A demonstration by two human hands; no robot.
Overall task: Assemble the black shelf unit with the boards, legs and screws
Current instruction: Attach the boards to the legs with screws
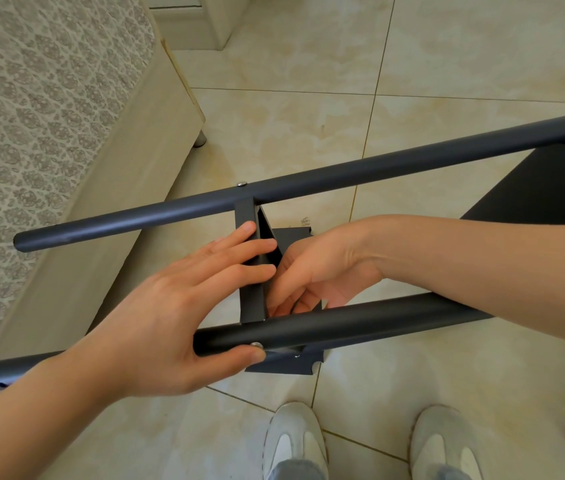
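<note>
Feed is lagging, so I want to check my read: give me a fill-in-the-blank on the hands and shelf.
1. The left hand presses straight fingers on the ___.
2. The right hand reaches between the two ___.
3. The left thumb touches the near leg beside a ___.
Missing: board; legs; screw.

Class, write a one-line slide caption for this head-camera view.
Left hand presses the black board, thumb on the near leg; right hand curls beside it.

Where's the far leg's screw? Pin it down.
In the head view, the screw sits on top of the far leg, left of centre, right where the black board meets it, beyond the left hand.
</note>
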